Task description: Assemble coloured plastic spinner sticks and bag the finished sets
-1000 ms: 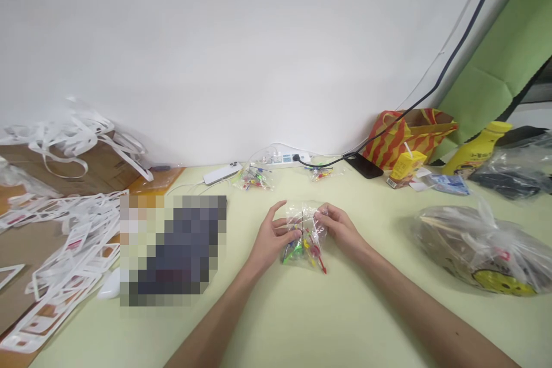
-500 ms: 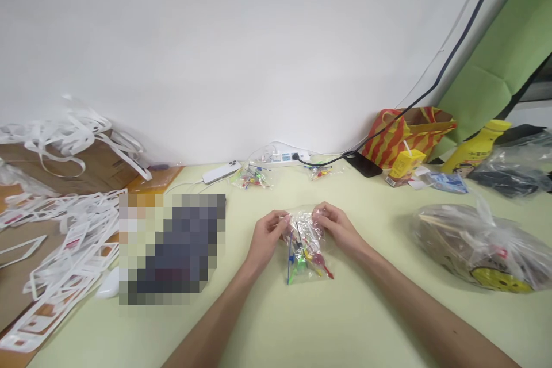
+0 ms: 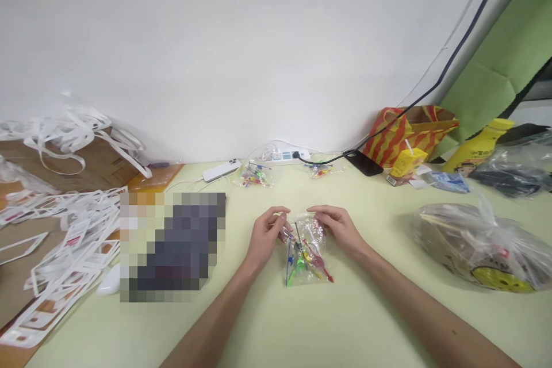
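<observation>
A clear plastic bag [image 3: 307,253] of small coloured plastic pieces, in green, blue, red and yellow, lies on the table between my hands. My left hand [image 3: 268,234] is at its upper left corner, thumb and curled fingers closed on the film, index finger raised. At the upper right corner, my right hand [image 3: 340,230] pinches the film under its thumb, with the index finger stretched towards the left. What the lower fingers of each hand do is partly hidden.
Two similar bags, one left [image 3: 255,173] and one right [image 3: 321,169], lie before a power strip [image 3: 287,155]. A phone [image 3: 364,163], a juice carton [image 3: 406,167] and a striped paper bag [image 3: 388,135] stand right. A tied plastic bag [image 3: 478,247] is nearer; white cut-out frames [image 3: 71,241] are left.
Both index fingers have lifted and straightened away from the bag's top edge. The bag lies a little flatter, in nearly the same place.
</observation>
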The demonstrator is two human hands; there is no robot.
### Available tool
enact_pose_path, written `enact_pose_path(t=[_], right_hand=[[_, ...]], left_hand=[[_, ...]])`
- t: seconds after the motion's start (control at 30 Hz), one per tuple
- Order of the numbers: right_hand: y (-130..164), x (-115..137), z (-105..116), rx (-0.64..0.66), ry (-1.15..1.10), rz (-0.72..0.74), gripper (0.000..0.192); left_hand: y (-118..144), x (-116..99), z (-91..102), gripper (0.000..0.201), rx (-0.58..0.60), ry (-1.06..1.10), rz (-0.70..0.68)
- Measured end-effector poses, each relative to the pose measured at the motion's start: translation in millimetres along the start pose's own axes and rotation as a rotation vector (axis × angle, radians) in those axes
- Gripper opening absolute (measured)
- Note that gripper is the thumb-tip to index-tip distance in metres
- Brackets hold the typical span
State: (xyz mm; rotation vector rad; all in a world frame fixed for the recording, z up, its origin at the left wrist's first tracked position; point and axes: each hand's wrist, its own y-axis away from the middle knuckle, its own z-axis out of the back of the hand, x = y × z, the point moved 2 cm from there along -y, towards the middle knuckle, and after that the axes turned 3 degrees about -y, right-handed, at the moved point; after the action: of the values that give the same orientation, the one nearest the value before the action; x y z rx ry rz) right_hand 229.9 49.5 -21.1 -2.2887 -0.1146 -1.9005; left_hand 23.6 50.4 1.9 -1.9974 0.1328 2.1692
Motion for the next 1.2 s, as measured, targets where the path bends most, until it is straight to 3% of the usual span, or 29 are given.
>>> enact_pose_path(t=[0.3, 0.5, 0.63, 1.03, 1.2], right_hand=[[-2, 0, 4, -0.032, -0.009, 0.004, 0.02], [0, 7, 0, -0.034, 0.099, 0.026, 0.036], [0, 8, -5, -0.033, 0.158, 0.031, 0.032], [-6, -6, -6, -0.137, 0.042, 0.02, 0.036], [-5, -3, -7, -0.126, 0.04, 0.005, 0.037]], left_hand=[[-3, 4, 3.5, 0.022, -0.05, -0.041, -0.053], [-1, -1, 4.6, 0.026, -0.031, -0.082, -0.046], [-3, 3, 3.4, 0.025, -0.076, -0.092, -0.011], [-5, 10, 6.5, 0.033, -0.202, -0.017, -0.009], [-7, 9, 7.7, 0.037, -0.1, -0.014, -0.018]])
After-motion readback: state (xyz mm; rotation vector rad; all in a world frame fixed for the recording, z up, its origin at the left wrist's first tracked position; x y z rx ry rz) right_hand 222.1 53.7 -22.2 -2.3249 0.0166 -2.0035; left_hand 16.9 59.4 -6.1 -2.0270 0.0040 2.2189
